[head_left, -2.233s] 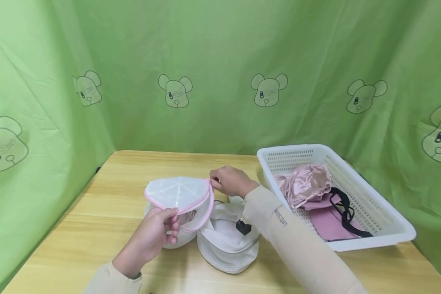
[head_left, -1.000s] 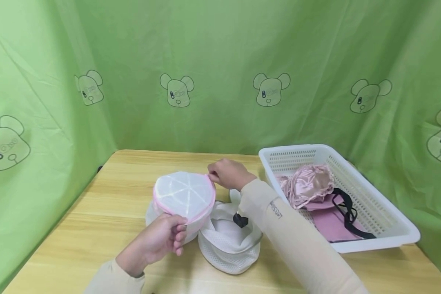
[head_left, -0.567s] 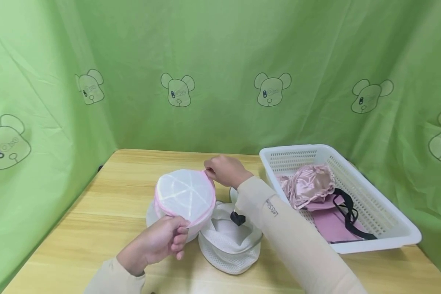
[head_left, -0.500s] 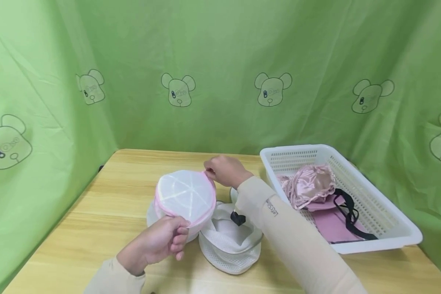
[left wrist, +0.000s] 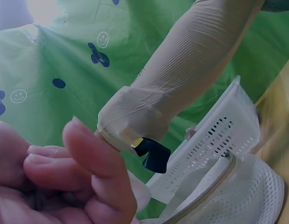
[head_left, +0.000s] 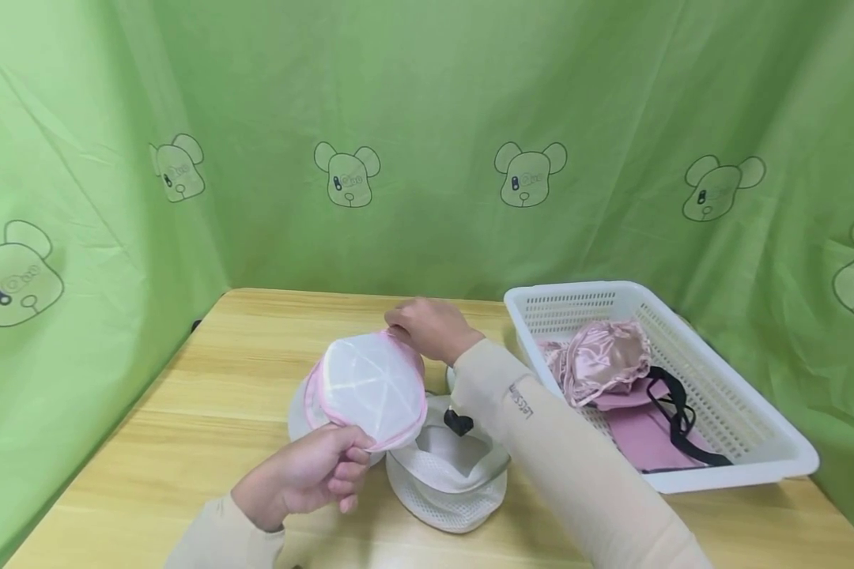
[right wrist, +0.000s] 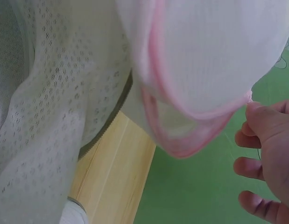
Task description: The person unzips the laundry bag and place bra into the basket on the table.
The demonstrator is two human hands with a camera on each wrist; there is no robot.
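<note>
Between my hands is a white mesh laundry bag (head_left: 373,387) with a pink-trimmed, domed top; it is tilted over the left part of the table. My left hand (head_left: 320,474) pinches the pink edge at the near side with thumb and forefinger, its other fingers curled loosely. At the far side my right hand (head_left: 430,328) pinches the same pink trim; its fingertips are partly hidden. The right wrist view shows a gap between two pink edges (right wrist: 181,144). Just right of this bag, a second, greyish-white mesh laundry bag (head_left: 448,506) lies under my right forearm.
At the right stands a white perforated plastic basket (head_left: 726,379). In it lie a pink satin bra (head_left: 601,359), a flat pink piece (head_left: 648,438) and black straps (head_left: 676,419). A green curtain (head_left: 427,237) encloses the wooden table (head_left: 185,442).
The pink-trimmed top has swung down from a wide gap and now tilts right. My right hand has moved back and left with the trim; my left hand has shifted slightly right.
</note>
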